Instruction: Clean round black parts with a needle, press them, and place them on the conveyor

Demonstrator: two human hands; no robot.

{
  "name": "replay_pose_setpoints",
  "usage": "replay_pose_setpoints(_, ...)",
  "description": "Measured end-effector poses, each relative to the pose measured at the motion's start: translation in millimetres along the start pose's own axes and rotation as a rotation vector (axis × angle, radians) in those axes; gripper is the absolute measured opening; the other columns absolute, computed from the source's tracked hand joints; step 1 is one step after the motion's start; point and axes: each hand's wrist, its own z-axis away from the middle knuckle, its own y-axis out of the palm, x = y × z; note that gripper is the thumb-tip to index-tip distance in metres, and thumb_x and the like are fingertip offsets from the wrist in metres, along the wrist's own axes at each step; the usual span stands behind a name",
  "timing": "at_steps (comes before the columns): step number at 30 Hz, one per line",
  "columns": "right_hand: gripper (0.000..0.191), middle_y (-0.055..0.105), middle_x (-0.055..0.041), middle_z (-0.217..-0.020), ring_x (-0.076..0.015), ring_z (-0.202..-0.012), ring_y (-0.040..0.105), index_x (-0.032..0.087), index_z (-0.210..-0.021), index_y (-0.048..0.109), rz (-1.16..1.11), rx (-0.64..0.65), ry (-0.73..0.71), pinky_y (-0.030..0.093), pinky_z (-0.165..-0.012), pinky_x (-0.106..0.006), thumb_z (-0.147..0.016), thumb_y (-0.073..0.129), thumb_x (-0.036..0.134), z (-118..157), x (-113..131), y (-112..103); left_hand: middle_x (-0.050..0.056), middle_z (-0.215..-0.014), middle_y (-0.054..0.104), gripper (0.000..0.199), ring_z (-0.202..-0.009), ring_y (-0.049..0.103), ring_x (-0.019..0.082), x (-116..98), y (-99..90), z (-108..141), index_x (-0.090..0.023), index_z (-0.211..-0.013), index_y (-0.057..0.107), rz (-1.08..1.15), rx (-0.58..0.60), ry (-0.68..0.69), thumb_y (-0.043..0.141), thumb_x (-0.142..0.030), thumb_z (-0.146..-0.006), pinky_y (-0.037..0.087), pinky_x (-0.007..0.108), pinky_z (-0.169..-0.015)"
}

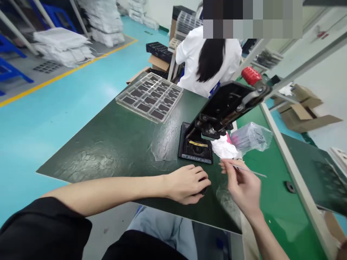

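The thin metal pick is pinched in the right hand, near the open black press. From here, I worry it could slip if that pinch goes loose (it looks very thin). The left hand sits closed over a small black round thing.

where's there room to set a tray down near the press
The widest free patch is the dark green mat between the clear tray, the wrinkled plastic sheet and the left forearm. A strip of green bench lies beyond the right hand. It is crowded around the black press, with tissue and a plastic bag beside it.
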Motion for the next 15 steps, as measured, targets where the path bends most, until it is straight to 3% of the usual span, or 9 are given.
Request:
replay_pose_setpoints(3,0.023,0.075,-0.0084,-0.093,-0.0179,-0.080,0.074,0.018,-0.101,0.070,-0.164,0.073,0.055,0.063,-0.070,-0.029,-0.099,0.061,0.040,-31.8,-9.9,36.8,0.011,-0.116,0.068,0.032,-0.103,0.060,0.026,-0.1,-2.3,-1.2,-0.012,-0.117,0.059,-0.054,0.003,-0.024,0.061,-0.036,-0.097,0.047,0.039,-0.084)
replay_pose_setpoints(6,0.028,0.073,-0.0076,-0.090,-0.0186,-0.082,0.074,0.019,-0.096,0.067,-0.190,0.077,0.089,0.062,-0.072,-0.031,-0.098,0.062,0.046,-46.1,-21.0,57.5,0.010,-0.114,0.069,0.026,-0.100,0.060,0.024,-0.3,-2.8,-1.6,-0.013,-0.116,0.060,-0.049,0.012,0.009,0.060,-0.031,-0.097,0.046,0.037,-0.081)
replay_pose_setpoints(9,0.030,0.073,-0.0071,-0.087,-0.0181,-0.079,0.072,0.018,-0.095,0.067,-0.155,0.052,0.106,0.059,-0.071,-0.030,-0.098,0.060,0.047,-44.3,-27.1,64.5,0.010,-0.116,0.069,0.025,-0.100,0.060,0.024,-0.7,-0.7,-1.5,-0.013,-0.114,0.061,-0.022,0.007,0.033,0.062,-0.030,-0.096,0.046,0.036,-0.081)
replay_pose_setpoints(15,0.026,0.069,-0.0044,-0.076,-0.0131,-0.058,0.057,0.018,-0.095,0.065,-0.014,0.048,0.063,0.046,-0.054,-0.026,-0.101,0.054,0.041,-37.3,-25.3,68.5,0.009,-0.116,0.068,0.025,-0.101,0.060,0.024,-0.3,-1.1,0.7,-0.014,-0.112,0.061,0.003,-0.048,0.028,0.067,-0.030,-0.093,0.046,0.037,-0.080)
